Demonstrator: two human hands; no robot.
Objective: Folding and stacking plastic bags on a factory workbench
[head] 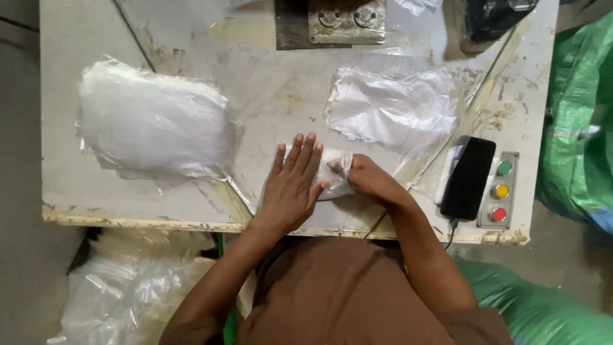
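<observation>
A small clear plastic bag [333, 179], folded and crumpled, lies on the white worktable [268, 89] near its front edge. My left hand [290, 185] lies flat on the bag's left part, fingers spread and pointing away from me. My right hand [365, 179] is closed on the bag's right end, pinching the plastic. A large stack of clear bags [153, 121] lies to the left of my hands. A smaller pile of clear bags [393, 108] lies just beyond my right hand.
A black phone [469, 177] on a cable rests at the right beside a button panel [501, 190] with green, yellow and red buttons. A metal fixture [345, 20] stands at the table's far edge. Green sacks [575, 128] lie at the right, more clear bags [128, 287] below left.
</observation>
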